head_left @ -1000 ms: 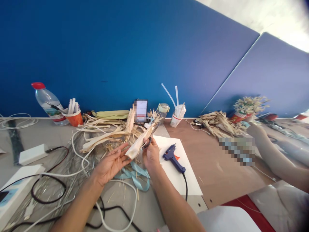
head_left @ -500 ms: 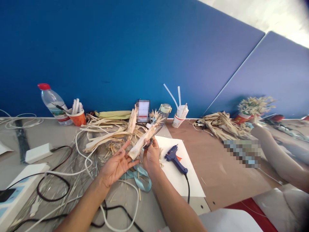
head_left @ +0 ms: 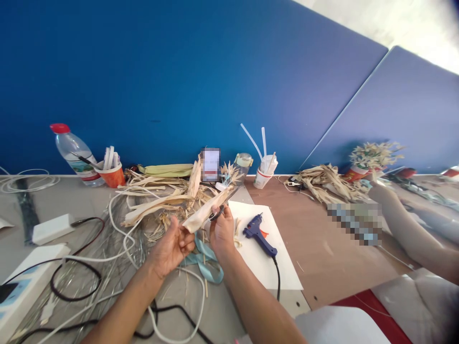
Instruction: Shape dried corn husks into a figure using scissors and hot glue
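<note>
A strip of dried corn husk [head_left: 204, 214] slants up and away between my two hands. My left hand [head_left: 170, 251] has its fingers curled in at the near end of the husk, with the thumb beside it. With my right hand [head_left: 222, 231] I grip dark-handled scissors [head_left: 217, 213] and also steady the husk; the blades point away to the upper right, partly hidden by it. Behind lies a heap of dried husks [head_left: 161, 205]. A light blue ribbon [head_left: 210, 270] lies under my hands.
A blue glue gun [head_left: 260, 235] rests on white paper [head_left: 285, 267] to the right. Left are a power strip [head_left: 32, 272], cables and wires. Along the blue partition stand a bottle [head_left: 75, 155], paper cups [head_left: 114, 176] and a phone [head_left: 211, 165]. Another person's arm [head_left: 409, 229] reaches in at right.
The fingers of my left hand, spread beside the husk before, have curled in at its near end. The husk's near end has shifted slightly left. My right hand keeps hold of the scissors.
</note>
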`<state>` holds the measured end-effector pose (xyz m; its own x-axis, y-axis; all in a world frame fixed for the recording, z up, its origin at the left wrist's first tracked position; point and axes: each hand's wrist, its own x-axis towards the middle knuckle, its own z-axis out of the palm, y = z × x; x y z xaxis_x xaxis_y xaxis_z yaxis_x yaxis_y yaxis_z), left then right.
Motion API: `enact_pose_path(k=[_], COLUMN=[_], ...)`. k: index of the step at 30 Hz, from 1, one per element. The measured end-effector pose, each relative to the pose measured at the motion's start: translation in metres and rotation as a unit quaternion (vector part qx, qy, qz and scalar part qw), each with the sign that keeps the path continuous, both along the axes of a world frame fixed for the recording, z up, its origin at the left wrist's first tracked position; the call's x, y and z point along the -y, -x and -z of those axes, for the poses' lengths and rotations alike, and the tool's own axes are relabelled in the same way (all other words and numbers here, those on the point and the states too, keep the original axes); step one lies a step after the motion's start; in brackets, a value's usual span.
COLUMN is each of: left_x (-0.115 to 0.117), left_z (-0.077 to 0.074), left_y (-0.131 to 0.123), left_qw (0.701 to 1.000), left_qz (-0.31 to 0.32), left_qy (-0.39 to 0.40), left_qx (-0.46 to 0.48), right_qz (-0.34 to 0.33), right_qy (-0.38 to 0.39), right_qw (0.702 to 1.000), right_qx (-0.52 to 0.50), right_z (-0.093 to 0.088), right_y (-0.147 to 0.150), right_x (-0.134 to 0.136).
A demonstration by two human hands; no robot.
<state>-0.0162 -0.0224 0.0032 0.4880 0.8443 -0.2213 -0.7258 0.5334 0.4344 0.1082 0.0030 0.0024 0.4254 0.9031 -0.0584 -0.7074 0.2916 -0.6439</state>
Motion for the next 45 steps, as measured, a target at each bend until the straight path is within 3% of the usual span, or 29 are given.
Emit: enact_pose_path(k=[4,7,15,24,33,45], left_x=[-0.001,-0.002,-0.003,0.003,0.000,-0.009], left_z=[0.004,0.005,-0.002,-0.009,-0.001,0.001], left_y=[-0.003,-0.006,-0.003,-0.007,-0.004,0.003], left_qw=[0.995,0.993,0.996,0.995,0.996,0.983], left_qz=[-0.054,-0.078,-0.084,-0.055,-0.065,-0.149], left_qy=[0.006,0.011,-0.026,-0.082,-0.054,-0.040], left_qx=[-0.079,-0.085,-0.024,0.008,-0.037,-0.097], right_qz=[-0.009,-0.003,0.014,0.022,0.017,-0.023], right_qy=[0.005,0.015,0.042,0.067,0.070,0.049], right_qw=[1.000,0.999,0.994,0.994,0.993,0.993], right_qx=[0.014,0.030,0.103,0.086,0.097,0.107], right_z=[0.001,0.003,0.007,0.009,0.009,0.012], right_y=[0.002,0.003,0.004,0.006,0.009,0.014], right_x=[0.001,0.001,0.004,0.004,0.005,0.006])
